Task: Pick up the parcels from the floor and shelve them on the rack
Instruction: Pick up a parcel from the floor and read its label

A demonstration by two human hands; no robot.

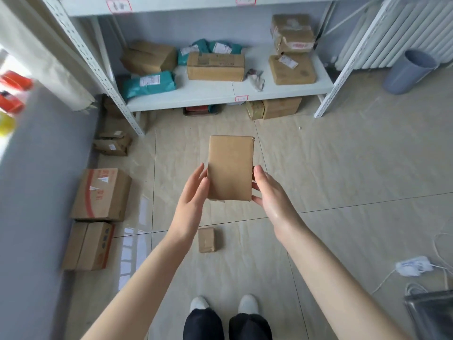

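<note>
Parcel held between left hand and right hand, fingers grasping its sides; rack ahead, smaller parcel apparently on floor.

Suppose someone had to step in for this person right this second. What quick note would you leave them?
Left hand and right hand: both gripping one flat brown parcel by its sides, held in the air over the floor, in front of the rack.
Done: the lower rack shelf already holds several cardboard boxes and teal mailer bags.
Left: shelve the held parcel; a bare patch lies at the shelf's front centre. Then fetch the small brown parcel on the floor just ahead of the feet, and the larger cardboard boxes along the left wall, if those count.
</note>
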